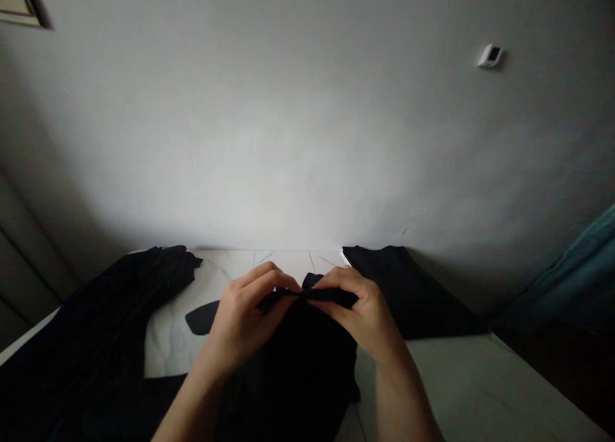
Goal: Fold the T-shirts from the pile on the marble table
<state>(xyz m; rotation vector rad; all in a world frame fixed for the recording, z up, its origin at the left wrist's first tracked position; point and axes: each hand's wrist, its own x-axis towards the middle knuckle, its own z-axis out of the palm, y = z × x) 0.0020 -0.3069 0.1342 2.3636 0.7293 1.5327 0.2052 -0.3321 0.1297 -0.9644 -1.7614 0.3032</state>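
A black garment (307,365) hangs from both of my hands over the near part of the table, with its upper edge pinched between thumbs and fingers. My left hand (254,298) is closed on that edge, and my right hand (353,298) grips it just to the right, the fingertips almost meeting. A dark flap of cloth (200,318) sticks out left of my left wrist. What kind of garment it is, I cannot tell; its lower part runs out of view.
Crumpled black clothing (120,307) covers the table's left side. A flat, folded black cloth (413,294) lies at the back right. The marble-patterned tabletop (480,384) meets a grey wall (298,122) carrying a small white device (490,56). Teal fabric (576,275) hangs at the right.
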